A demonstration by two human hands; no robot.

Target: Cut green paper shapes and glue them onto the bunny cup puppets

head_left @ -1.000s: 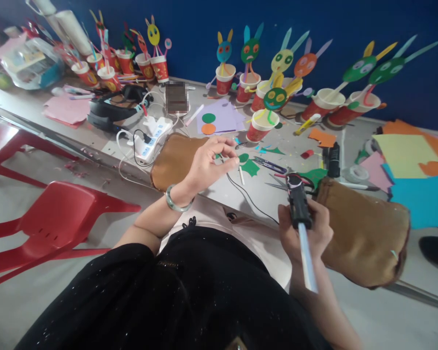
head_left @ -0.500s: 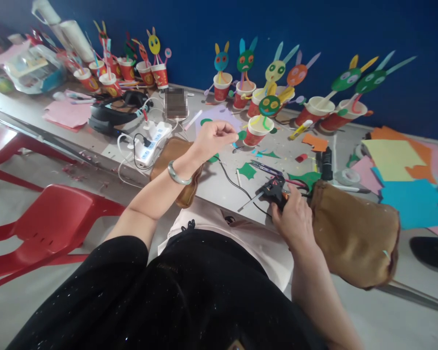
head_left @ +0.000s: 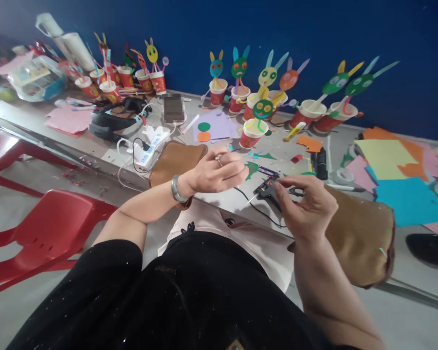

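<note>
My left hand point(head_left: 222, 170) is closed over the table in front of a red paper cup point(head_left: 251, 140), fingers curled in a pinch. What it holds, if anything, is hidden. From that cup rises a green paper face point(head_left: 263, 110) with yellow eyes. A black hot glue gun point(head_left: 267, 188) lies on the table, its tip towards my left hand. My right hand point(head_left: 306, 204) is just over the gun's rear end, thumb and fingertips pressed together; I cannot make out anything between them. Green paper scraps point(head_left: 253, 170) lie partly behind my left fingertips.
Several cups with paper faces, such as a blue one point(head_left: 216, 68), line the wall. Green point(head_left: 204, 127) and orange discs point(head_left: 204, 137) lie on purple paper point(head_left: 221, 125). Brown bags point(head_left: 361, 228), a power strip point(head_left: 155, 146), blue card point(head_left: 412, 199) and a red chair point(head_left: 62, 228) are around.
My left hand has come down and towards me, away from the cup, uncovering the orange disc. My right hand has let go of the glue gun's handle and risen over it, fingers pinched.
</note>
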